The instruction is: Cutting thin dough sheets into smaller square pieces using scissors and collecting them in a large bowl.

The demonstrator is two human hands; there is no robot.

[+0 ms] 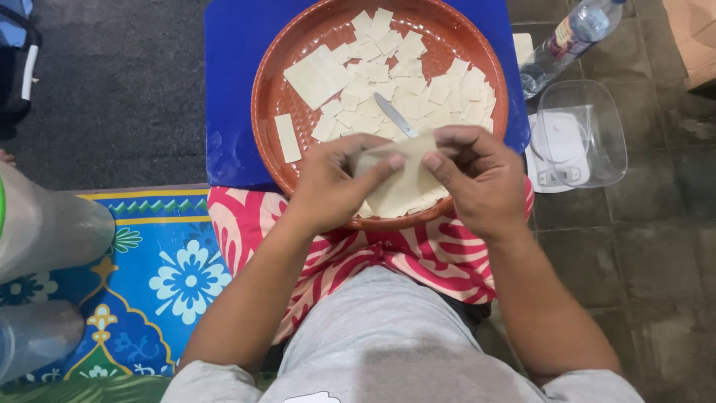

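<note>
Both hands hold one thin pale dough sheet (400, 181) over the near rim of a round reddish-brown tray (270, 112). My left hand (332, 183) pinches its left side, and my right hand (477, 175) pinches its upper right edge. The tray carries several small cut dough squares (418, 89), one larger square sheet (319, 75), a narrow strip (287, 138) and a small metal knife (395, 114) lying among the pieces. The tray rests on a blue board (231, 89) and on my lap, which a red and pink patterned cloth (418, 254) covers.
A clear plastic water bottle (570, 37) lies on the tiled floor at the upper right. Beside it stands a white kitchen scale under a clear bowl (578, 134). A blue flowered mat (164, 276) and clear plastic containers (45, 231) are at the left.
</note>
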